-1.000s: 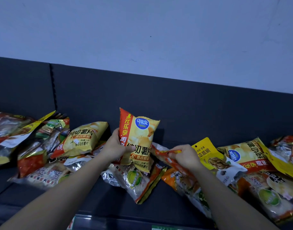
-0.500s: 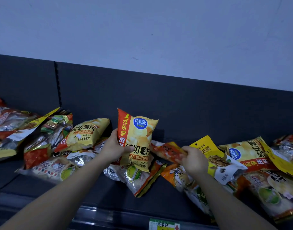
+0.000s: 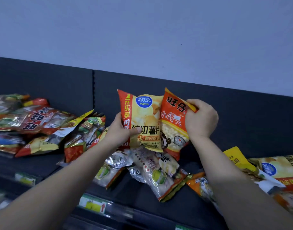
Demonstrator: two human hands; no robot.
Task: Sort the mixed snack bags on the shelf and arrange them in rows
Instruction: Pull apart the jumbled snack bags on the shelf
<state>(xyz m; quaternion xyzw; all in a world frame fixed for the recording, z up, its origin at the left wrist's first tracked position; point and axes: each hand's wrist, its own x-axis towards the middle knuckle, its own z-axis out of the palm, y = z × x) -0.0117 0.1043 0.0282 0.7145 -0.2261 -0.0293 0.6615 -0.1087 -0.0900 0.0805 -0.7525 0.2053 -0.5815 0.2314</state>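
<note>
In the middle of the frame the person holds two bags upright, side by side and touching along their edges. The left hand [image 3: 119, 130] grips a yellow chip bag [image 3: 145, 117] at its lower left edge, with the thumb curled across the front. The right hand [image 3: 200, 120] is closed round the upper right corner of an orange snack bag [image 3: 174, 123]. Both bags are raised above the dark shelf [image 3: 139, 195] and in front of its dark back panel [image 3: 59, 90], with a pale wall [image 3: 142, 30] above.

Directly below the held bags lie clear bags with lime pictures [image 3: 159, 173], overlapping and slanted, partly hidden by the forearms. At the left of the frame a jumbled heap of red and yellow bags [image 3: 36, 120] is piled in several layers. At the lower right, a yellow packet [image 3: 235, 158] and another yellow chip bag [image 3: 278, 168] lie partly behind the right forearm. A price label [image 3: 92, 205] sits on the shelf's front edge at the bottom centre.
</note>
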